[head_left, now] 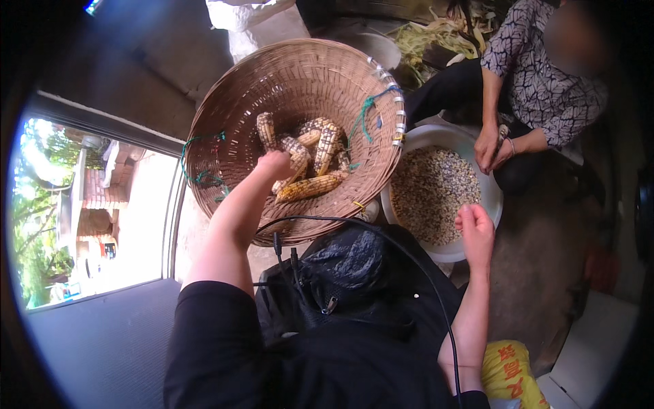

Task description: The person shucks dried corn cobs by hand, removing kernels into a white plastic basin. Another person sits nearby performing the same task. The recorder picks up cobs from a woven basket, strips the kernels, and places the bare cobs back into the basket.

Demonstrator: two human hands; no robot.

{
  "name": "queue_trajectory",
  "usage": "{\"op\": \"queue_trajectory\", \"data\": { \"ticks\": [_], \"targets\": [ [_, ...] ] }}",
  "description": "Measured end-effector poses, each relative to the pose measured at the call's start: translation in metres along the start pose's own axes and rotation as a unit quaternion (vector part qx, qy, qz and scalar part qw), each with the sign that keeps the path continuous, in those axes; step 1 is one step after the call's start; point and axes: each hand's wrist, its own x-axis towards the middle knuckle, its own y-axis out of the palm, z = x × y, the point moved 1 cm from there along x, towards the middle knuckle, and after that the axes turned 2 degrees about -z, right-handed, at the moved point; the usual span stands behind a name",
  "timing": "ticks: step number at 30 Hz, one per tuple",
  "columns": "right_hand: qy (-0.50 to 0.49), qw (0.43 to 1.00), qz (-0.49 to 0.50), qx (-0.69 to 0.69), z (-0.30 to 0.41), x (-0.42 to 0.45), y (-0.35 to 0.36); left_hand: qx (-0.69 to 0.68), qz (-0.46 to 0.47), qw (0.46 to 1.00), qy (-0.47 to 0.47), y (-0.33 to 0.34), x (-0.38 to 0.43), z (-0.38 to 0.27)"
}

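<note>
My left hand (276,163) reaches down into a wide woven basket (230,102), against several corn cobs with dark and pale kernels. One speckled corn cob (295,153) lies right beside its fingers, which are partly hidden, so a hold on it cannot be made out. A yellow corn cob (309,188) rests just below. Over the near right rim of a white basin (493,197) is my right hand (476,225), its fingers curled in and nothing visible between them. Loose mixed corn kernels (434,189) cover the basin's inside.
Across the basin sits another person (541,97), both hands around a cob at its rim. Husks (439,36) lie behind. A black cable (409,245) crosses over my lap and a black bag (347,271). A yellow sack (511,373) stands at lower right.
</note>
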Motion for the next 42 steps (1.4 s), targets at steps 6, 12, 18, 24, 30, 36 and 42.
{"op": "queue_trajectory", "data": {
  "ticks": [6, 12, 18, 24, 30, 36, 42],
  "targets": [
    [-0.024, 0.997, -0.017, -0.073, -0.006, -0.003, -0.001, -0.004, 0.056, 0.996, -0.070, 0.013, -0.002, -0.008],
    [-0.044, 0.987, 0.056, -0.141, -0.006, -0.013, 0.005, -0.036, -0.018, 0.997, -0.062, 0.035, 0.016, -0.009],
    [-0.087, 0.943, 0.186, -0.261, -0.006, -0.023, 0.003, 0.050, -0.048, 0.984, 0.166, 0.015, 0.018, -0.019],
    [-0.164, 0.970, 0.080, -0.161, 0.017, -0.016, 0.002, -0.412, -0.114, 0.862, 0.271, -0.080, -0.030, -0.060],
    [-0.014, 0.943, -0.017, 0.332, 0.012, -0.003, -0.027, -0.610, 0.132, 0.670, 0.401, -0.153, -0.150, -0.225],
    [0.025, 0.792, -0.079, 0.605, 0.007, -0.001, -0.075, -0.657, 0.334, 0.584, 0.340, -0.114, -0.188, -0.349],
    [0.003, 0.781, -0.198, 0.593, -0.012, 0.004, -0.092, -0.815, 0.377, 0.328, 0.295, -0.076, -0.171, -0.385]
  ]
}}
